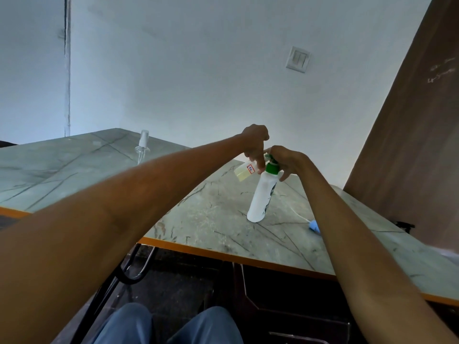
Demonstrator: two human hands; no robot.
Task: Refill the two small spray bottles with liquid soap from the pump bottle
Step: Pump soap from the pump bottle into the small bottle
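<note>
Pump bottle [260, 197]: white, smooth plastic, tall and tapered, green collar and pump head; stands slightly tilted on the tabletop [213, 214], near its middle. Contents not visible through the opaque wall.

Right hand [285, 161]: fingers curled over the green pump head from above, grasping it.

Small bottle [244, 172]: clear plastic, tilted, held off the tabletop just left of the pump head, its mouth hidden by fingers. Pale yellow liquid fills its lower part. A white label with red border sits on its side.

Left hand [255, 142]: fingers clenched on the small bottle's upper end, pinching it from above.

Second spray bottle [142, 147]: clear, capped with a sprayer, upright at the far left of the tabletop, partly hidden behind the left forearm. Contents cannot be told.

Tabletop: grey-green marble pattern with dark veins, orange edge band.

Blue object [315, 225] with a thin white tube lies right of the pump bottle, partly behind the right forearm.

Wall switch [298, 59] on the white wall.
</note>
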